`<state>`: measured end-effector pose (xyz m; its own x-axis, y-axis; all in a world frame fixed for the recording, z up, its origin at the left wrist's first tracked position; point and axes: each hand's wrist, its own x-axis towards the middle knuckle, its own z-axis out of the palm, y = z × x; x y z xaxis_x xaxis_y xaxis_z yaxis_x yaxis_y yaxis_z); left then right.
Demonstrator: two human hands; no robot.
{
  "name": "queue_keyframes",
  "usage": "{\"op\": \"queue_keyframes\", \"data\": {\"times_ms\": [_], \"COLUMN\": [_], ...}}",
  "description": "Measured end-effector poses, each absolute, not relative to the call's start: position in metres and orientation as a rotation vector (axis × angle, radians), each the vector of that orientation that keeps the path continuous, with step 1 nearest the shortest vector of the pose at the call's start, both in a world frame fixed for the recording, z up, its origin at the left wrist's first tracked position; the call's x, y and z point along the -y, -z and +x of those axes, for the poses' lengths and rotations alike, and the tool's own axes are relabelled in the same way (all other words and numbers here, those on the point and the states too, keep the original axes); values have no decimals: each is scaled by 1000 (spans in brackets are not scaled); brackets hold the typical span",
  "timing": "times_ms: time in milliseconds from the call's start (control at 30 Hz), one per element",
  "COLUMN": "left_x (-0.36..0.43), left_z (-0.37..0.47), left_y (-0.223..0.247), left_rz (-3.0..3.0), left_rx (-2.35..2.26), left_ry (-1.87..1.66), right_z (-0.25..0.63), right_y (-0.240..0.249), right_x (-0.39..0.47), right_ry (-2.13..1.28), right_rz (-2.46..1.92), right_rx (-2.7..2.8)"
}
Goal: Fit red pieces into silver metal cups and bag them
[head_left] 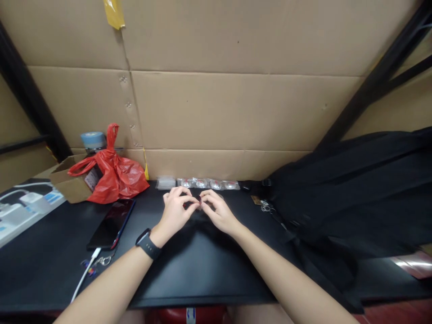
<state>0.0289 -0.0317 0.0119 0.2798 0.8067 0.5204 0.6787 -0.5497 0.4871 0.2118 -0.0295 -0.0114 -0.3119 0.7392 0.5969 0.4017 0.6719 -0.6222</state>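
Seen from the head camera, a person's two bare hands meet above a black tabletop, fingertips closed around a small dark-red piece too small to identify. The left hand, below a black wristwatch, pinches the piece between thumb and forefinger; the right hand grips it from the other side, its fingers bent inward. The piece sits between the two hands, near the middle of the table's width. Just beyond the fingers, along the foot of a cardboard wall, lies a row of clear packets with round silvery contents, beside a flat translucent stack at the row's left end. To the left, a dark-screened phone lies with a white cable at its near end, in front of a knotted red plastic bag and an open cardboard box; a white power strip stands at the far left. A large black bag covers much of the table's right side.
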Motion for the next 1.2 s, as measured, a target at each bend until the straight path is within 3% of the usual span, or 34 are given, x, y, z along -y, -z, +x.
{"op": "queue_keyframes", "data": {"times_ms": [267, 600, 867, 1033, 1200], "left_x": [30, 24, -6, -10, -7], "left_z": [29, 20, -16, -21, -11], "left_y": [-12, -1, -1, 3, 10], "left_rz": [2289, 2519, 2605, 2650, 2644], "left_rx": [-1312, -1127, -1423, -1406, -1362], "left_ry": [-1072, -751, -758, -663, -636], "right_z": [215, 230, 253, 274, 281], "right_y": [11, 9, 16, 34, 48], "right_x": [28, 25, 6, -9, -20], "right_ry": [-400, -367, -280, -134, -193], "right_rz": [-894, -935, -1076, -1331, -1358], "right_rx": [1991, 2043, 2102, 2055, 2043]}}
